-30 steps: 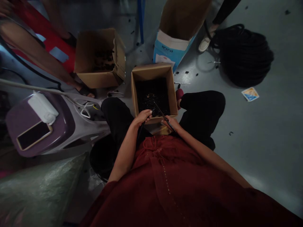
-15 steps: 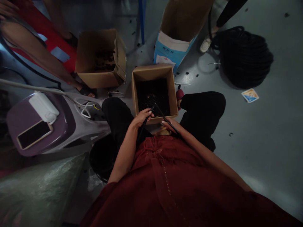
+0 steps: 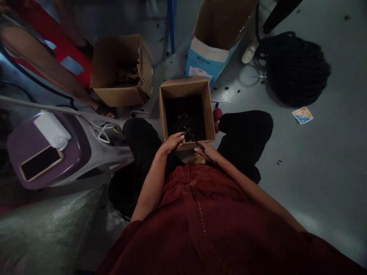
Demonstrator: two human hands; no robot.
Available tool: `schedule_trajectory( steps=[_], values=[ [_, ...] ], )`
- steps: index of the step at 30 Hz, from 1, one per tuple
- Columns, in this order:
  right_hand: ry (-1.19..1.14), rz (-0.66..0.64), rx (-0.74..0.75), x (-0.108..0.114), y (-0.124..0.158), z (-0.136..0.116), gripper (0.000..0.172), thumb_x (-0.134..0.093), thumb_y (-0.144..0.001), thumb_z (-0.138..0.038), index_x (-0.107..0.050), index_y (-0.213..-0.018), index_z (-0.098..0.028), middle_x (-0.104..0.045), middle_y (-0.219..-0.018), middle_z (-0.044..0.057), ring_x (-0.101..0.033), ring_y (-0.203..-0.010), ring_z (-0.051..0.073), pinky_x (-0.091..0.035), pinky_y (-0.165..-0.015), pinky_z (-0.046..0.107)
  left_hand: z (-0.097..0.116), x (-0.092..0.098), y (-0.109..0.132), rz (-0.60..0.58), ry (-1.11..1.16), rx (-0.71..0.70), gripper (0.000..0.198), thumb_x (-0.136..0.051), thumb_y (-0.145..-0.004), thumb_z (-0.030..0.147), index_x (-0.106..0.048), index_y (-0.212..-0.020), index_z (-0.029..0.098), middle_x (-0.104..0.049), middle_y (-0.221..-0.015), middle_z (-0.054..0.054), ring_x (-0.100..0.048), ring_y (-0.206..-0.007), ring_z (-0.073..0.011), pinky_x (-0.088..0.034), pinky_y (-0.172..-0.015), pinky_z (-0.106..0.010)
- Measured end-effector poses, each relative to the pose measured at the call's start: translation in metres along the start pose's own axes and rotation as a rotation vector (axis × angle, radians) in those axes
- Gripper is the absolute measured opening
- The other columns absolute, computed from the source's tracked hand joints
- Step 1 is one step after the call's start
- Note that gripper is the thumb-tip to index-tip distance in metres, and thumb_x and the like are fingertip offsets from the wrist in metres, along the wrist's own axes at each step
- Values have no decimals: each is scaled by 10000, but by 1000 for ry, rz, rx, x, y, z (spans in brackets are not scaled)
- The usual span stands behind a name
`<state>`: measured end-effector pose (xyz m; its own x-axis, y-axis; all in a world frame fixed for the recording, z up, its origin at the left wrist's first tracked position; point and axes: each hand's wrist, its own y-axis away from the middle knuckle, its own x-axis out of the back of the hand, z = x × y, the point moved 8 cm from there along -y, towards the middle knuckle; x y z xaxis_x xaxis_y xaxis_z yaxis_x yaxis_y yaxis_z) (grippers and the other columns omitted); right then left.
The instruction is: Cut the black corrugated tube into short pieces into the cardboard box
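Gripping a thin black rod (image 3: pixel 172 156) in my left hand (image 3: pixel 172 142), I have my fingers curled closed around it just above the near rim of the cardboard carton (image 3: pixel 183 85) that sits between my knees at 12 o'clock. My right hand (image 3: pixel 204 151) is partly closed on a second thin black rod (image 3: pixel 200 147), pinching it between fingers and thumb. The two rods angle in toward each other, and their tips meet over the carton's mouth. The carton is full of small black pieces (image 3: pixel 183 114), and my hands rest at its near edge. My black trousers (image 3: pixel 245 130) and dark red tunic (image 3: pixel 200 217) fill the view below.

At 11 o'clock, a second open carton (image 3: pixel 106 72) holds more dark pieces. A tall paper-lined bag (image 3: pixel 218 26) stands at 12 o'clock, and a big coil of black cable (image 3: pixel 296 68) lies at 2 o'clock. Loose black bits (image 3: pixel 237 91) dot the grey floor (image 3: pixel 315 160), and a small printed packet (image 3: pixel 302 115) lies at 3 o'clock. At 9 o'clock, a phone (image 3: pixel 41 162) and a white charger (image 3: pixel 52 129) rest on a purple-and-grey plastic stand (image 3: pixel 94 152). A co-worker's bare leg (image 3: pixel 37 63) reaches in at 10 o'clock.
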<state>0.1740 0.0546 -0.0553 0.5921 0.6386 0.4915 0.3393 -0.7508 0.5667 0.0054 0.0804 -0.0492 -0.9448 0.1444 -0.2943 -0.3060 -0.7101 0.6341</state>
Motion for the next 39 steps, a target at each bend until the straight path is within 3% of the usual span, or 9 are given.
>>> schedule_trajectory(
  steps=[8, 17, 32, 39],
  values=[
    [114, 36, 44, 5, 1, -7, 524, -533, -872, -465, -507, -1300, -164, -647, -1157, 127, -611, -1035, 265, -458, -845, 338, 6, -9, 3, -96, -95, -48, 261, -628, -802, 340, -595, -903, 101, -563, -725, 1, -402, -504, -22, -284, -461, -169],
    [104, 22, 72, 4, 2, -7, 517, -565, -861, -427, -494, -1292, -150, -629, -1169, 131, -594, -1034, 245, -443, -852, 321, -1, -6, 0, -112, -190, -30, 401, -614, -808, 351, -613, -1119, 99, -586, -742, -3, -422, -530, -35, -299, -491, -180],
    [161, 5, 19, 5, 4, -8, 379, -491, -872, -354, -538, -1205, -179, -677, -989, 85, -611, -857, 225, -422, -726, 285, -1, -12, -2, -138, -212, -38, 245, -596, -815, 368, -592, -811, 122, -553, -721, -6, -407, -521, -31, -285, -456, -156],
    [195, 24, 30, 1, -3, -3, 297, -484, -851, -322, -563, -1108, -197, -678, -919, 70, -603, -794, 211, -389, -665, 262, -6, -8, -6, -107, -192, -21, 227, -594, -817, 356, -591, -808, 129, -550, -703, 2, -399, -496, -28, -280, -448, -158]
  ],
)
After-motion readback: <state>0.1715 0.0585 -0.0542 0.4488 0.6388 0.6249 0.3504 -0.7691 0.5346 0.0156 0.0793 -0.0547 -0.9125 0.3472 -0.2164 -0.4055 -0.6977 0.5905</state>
